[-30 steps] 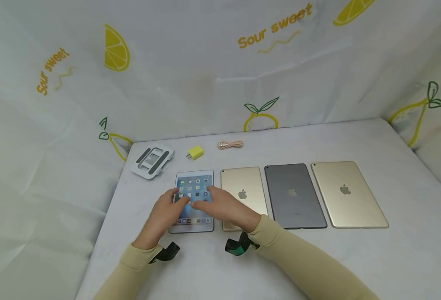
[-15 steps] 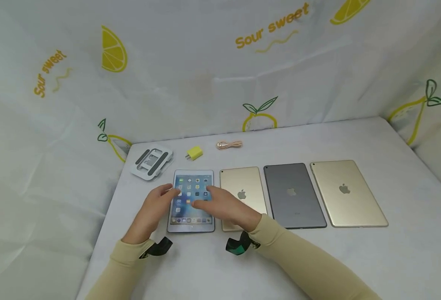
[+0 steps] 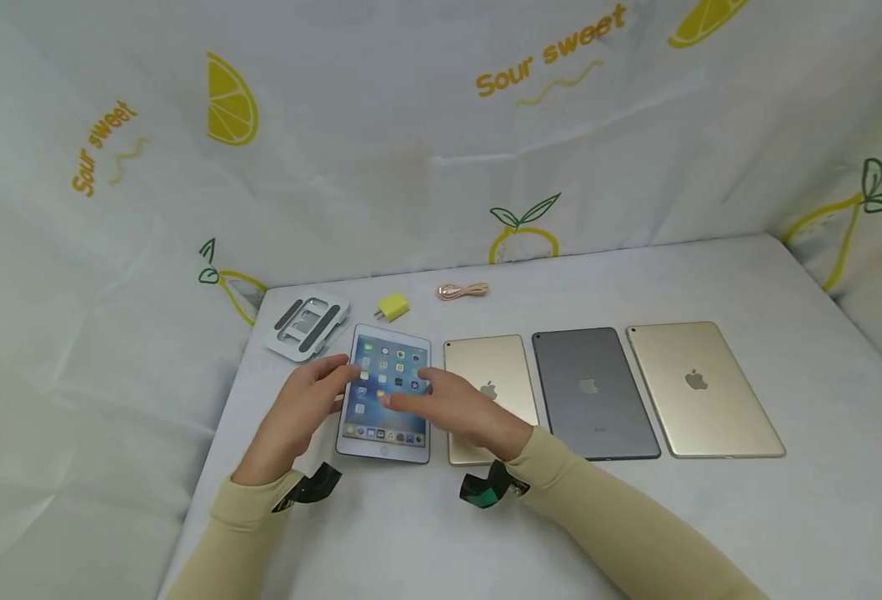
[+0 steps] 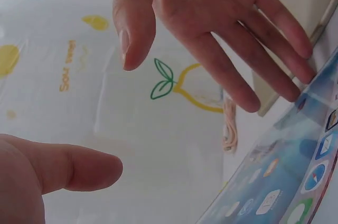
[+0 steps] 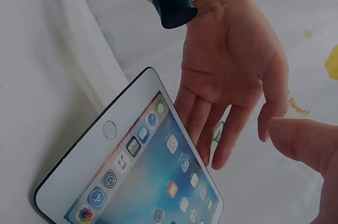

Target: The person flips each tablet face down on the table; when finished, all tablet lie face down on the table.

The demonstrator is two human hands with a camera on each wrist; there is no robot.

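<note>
A white-framed tablet (image 3: 388,421) shows a lit home screen with app icons, its far end tilted up off the table. My left hand (image 3: 291,417) is at its left edge. In the right wrist view, the fingers of that left hand (image 5: 227,71) pass straight behind the edge, thumb away from the screen. My right hand (image 3: 463,408) is at the right edge; in the left wrist view its extended fingers (image 4: 232,71) meet that edge at their tips. The right thumb (image 5: 306,142) stands apart from the glass. Parts of the fingers are hidden behind the tablet.
To the right lie a gold tablet (image 3: 478,358), a grey tablet (image 3: 598,417) and a larger gold tablet (image 3: 711,417), backs up. Behind are a folded white-grey stand (image 3: 308,325), a yellow charger plug (image 3: 393,307) and a coiled cable (image 3: 463,291). A printed white curtain (image 3: 381,167) closes the back.
My left hand has drawn back to the left, off the screen to the tablet's edge. The tablet, flat before, now has its far end raised. The right hand stays at the right edge.
</note>
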